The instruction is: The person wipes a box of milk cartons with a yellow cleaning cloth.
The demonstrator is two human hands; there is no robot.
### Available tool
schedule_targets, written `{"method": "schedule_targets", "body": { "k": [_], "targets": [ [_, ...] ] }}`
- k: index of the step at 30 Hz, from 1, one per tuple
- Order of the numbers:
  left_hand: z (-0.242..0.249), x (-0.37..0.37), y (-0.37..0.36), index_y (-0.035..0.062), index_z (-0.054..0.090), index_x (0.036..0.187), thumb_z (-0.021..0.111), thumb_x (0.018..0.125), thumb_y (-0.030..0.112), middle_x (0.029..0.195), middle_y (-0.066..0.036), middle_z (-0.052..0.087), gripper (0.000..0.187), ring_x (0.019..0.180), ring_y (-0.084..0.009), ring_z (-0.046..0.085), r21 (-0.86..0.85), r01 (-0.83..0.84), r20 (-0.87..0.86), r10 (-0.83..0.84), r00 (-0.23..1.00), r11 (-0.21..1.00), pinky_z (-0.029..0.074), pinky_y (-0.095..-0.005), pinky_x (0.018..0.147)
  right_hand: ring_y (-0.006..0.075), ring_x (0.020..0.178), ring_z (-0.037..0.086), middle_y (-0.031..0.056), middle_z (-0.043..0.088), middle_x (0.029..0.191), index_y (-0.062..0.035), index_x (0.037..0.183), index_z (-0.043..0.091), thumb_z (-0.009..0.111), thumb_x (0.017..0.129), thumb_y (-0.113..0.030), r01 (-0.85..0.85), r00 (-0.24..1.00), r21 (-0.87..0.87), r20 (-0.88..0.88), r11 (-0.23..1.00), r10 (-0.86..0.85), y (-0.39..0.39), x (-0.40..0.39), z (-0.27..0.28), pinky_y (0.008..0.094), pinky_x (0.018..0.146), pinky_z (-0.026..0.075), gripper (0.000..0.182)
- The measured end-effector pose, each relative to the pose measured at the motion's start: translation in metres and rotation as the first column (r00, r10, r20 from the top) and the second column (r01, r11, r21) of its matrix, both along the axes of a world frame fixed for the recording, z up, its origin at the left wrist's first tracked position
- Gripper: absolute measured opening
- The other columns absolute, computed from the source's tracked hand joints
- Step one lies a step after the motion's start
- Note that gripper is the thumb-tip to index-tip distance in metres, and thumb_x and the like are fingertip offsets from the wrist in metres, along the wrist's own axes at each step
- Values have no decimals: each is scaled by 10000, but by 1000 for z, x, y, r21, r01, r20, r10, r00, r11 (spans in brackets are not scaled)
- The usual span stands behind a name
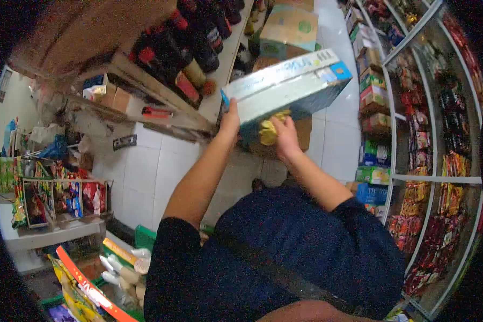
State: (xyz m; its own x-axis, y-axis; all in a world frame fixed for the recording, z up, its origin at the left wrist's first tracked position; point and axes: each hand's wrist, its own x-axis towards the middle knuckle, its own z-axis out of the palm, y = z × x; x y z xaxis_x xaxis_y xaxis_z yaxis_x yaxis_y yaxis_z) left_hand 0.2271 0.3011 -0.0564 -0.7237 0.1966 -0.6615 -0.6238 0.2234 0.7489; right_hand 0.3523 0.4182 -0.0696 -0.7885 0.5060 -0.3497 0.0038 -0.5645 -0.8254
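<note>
A white and light-blue carton (287,81) is held tilted in front of me, its printed edge facing up and away. My left hand (230,120) grips its near left end, thumb on the pale top face. My right hand (287,138) is closed around a crumpled yellow cloth (268,133), which is up against the carton's lower near side. Parts of my fingers are hidden behind the cloth and the carton.
Dark bottles with red caps (198,45) line a shelf at upper left. Cardboard boxes (288,27) stand on the tiled floor (335,102) ahead. A tall rack of hanging packets (421,129) rises at right. Goods in green crates (145,236) are at lower left.
</note>
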Motion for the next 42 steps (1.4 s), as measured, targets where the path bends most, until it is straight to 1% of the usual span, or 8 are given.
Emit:
{"method": "schedule_targets", "body": {
  "k": [3, 5, 11, 15, 20, 29, 35, 42],
  "targets": [
    [-14, -1, 1, -65, 458, 1232, 369, 808, 686, 1205, -188, 508, 866, 1078, -258, 484, 38, 18, -197, -10, 980, 999, 363, -337, 915, 182, 822, 555, 109, 549, 957, -29, 1026, 490, 607, 819, -194, 295, 954, 330, -158, 897, -256, 45, -1, 9, 319, 694, 471, 290],
    [12, 10, 0, -43, 456, 1241, 371, 795, 698, 1194, -169, 519, 870, 1070, -263, 492, 53, 21, -175, -11, 985, 998, 390, -376, 871, 280, 924, 515, 151, 497, 1013, -49, 1047, 507, 610, 783, -210, 109, 959, 916, 5, 387, -283, 64, 4, 25, 418, 785, 446, 326],
    [-33, -12, -4, 59, 460, 1251, 347, 792, 705, 1160, -162, 535, 801, 1034, -294, 515, 148, 105, -91, -93, 992, 983, 395, -527, 790, 369, 998, 452, 174, 498, 1070, -44, 986, 554, 638, 681, -234, 20, 958, 976, -80, -215, -276, 52, -9, 50, 462, 914, 342, 369],
    [-63, -26, -4, 44, 470, 1244, 341, 798, 700, 1162, -172, 531, 804, 1034, -298, 512, 214, 130, -130, -103, 986, 968, 394, -516, 813, 367, 1075, 469, 159, 528, 1061, -52, 962, 563, 667, 656, -267, -57, 989, 972, 85, -227, 118, 22, -28, 63, 447, 888, 391, 388],
    [-40, -21, -3, 12, 491, 1226, 350, 800, 693, 1175, -183, 523, 816, 1046, -309, 503, 121, 99, -117, -84, 990, 988, 388, -438, 872, 321, 964, 552, 117, 583, 939, -109, 975, 575, 644, 654, -203, 261, 923, 902, -131, -342, 361, -2, -31, 68, 408, 799, 453, 341],
    [5, 4, 1, 43, 465, 1245, 356, 804, 690, 1160, -161, 534, 790, 1030, -313, 521, 82, 30, -68, -25, 997, 996, 404, -541, 789, 344, 1150, 448, 130, 508, 1220, -135, 1076, 589, 573, 727, -262, -167, 975, 917, 99, -361, -198, 79, -36, 59, 518, 995, 302, 372],
    [19, 12, 0, 38, 500, 1216, 334, 874, 607, 1085, -90, 594, 685, 962, -199, 553, 252, 14, 2, -15, 1000, 968, 418, -302, 839, 361, 1207, 396, 108, 462, 1284, -147, 1186, 524, 582, 748, -284, -196, 963, 882, 256, -428, 87, 30, -39, 70, 446, 1014, 300, 463],
    [3, 2, -1, 50, 499, 1217, 311, 894, 575, 1108, -91, 574, 644, 971, -209, 545, 263, 147, -199, -96, 975, 953, 405, -310, 836, 333, 1133, 466, 78, 543, 1095, -124, 972, 579, 666, 654, -199, 53, 946, 948, 53, -313, 320, 31, -23, 70, 428, 902, 390, 338]
  ]
}}
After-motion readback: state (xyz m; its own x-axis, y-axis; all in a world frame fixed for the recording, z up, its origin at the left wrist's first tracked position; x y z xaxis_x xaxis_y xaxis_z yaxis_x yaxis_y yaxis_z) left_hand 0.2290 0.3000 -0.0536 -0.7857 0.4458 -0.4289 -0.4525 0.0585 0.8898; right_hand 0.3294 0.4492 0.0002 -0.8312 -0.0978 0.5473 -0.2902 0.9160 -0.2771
